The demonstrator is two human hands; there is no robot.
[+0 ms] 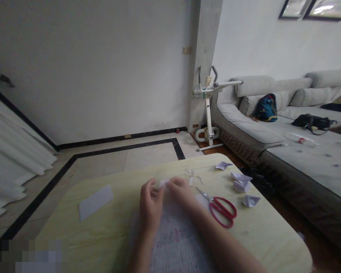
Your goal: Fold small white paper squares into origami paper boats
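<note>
Between my two hands is a small piece of folded white paper, pinched at the fingertips above the wooden table. My left hand grips its left side with curled fingers. From the right, my right hand closes on the other edge. Fingers cover much of the paper, so its exact shape is hard to see. Beside my right forearm lie scissors with red handles, blades pointing away to the left. Thin paper scraps are scattered just beyond my right hand.
Several folded paper boats stand along the table's right side. A flat white paper sheet lies at the left. Past the table are a grey sofa with bags, and a white exercise machine by the wall.
</note>
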